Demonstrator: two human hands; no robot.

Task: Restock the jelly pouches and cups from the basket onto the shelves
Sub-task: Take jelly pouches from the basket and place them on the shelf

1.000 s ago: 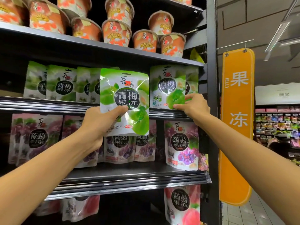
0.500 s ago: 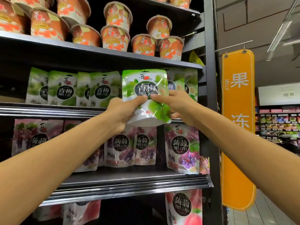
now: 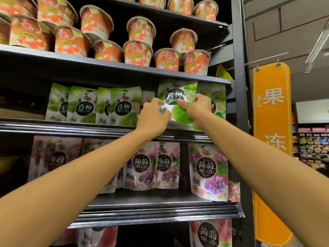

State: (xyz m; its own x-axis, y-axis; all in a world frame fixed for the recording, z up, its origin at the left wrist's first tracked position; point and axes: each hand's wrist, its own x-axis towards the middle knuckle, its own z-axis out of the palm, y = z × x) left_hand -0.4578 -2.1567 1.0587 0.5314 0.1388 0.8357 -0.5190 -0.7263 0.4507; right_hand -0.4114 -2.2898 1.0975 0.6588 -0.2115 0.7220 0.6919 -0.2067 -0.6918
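A green jelly pouch [image 3: 179, 104] stands upright at the right end of the middle shelf [image 3: 71, 126], in front of other green pouches [image 3: 218, 98]. My left hand [image 3: 154, 118] grips its lower left part, thumb on the front. My right hand [image 3: 197, 108] holds its right side, fingers curled over the front. More green pouches [image 3: 122, 106] line the shelf to the left. The basket is out of view.
Orange jelly cups [image 3: 137, 52] are stacked on the shelf above. Purple pouches [image 3: 208, 172] stand on the shelf below, pink ones [image 3: 210, 234] under that. The black shelf upright [image 3: 240, 104] and an orange hanging sign [image 3: 272, 139] are at the right.
The green pouch moved from in front of the shelf edge rightward and back into the row. My right hand left the shelved pouch and joined my left hand on it.
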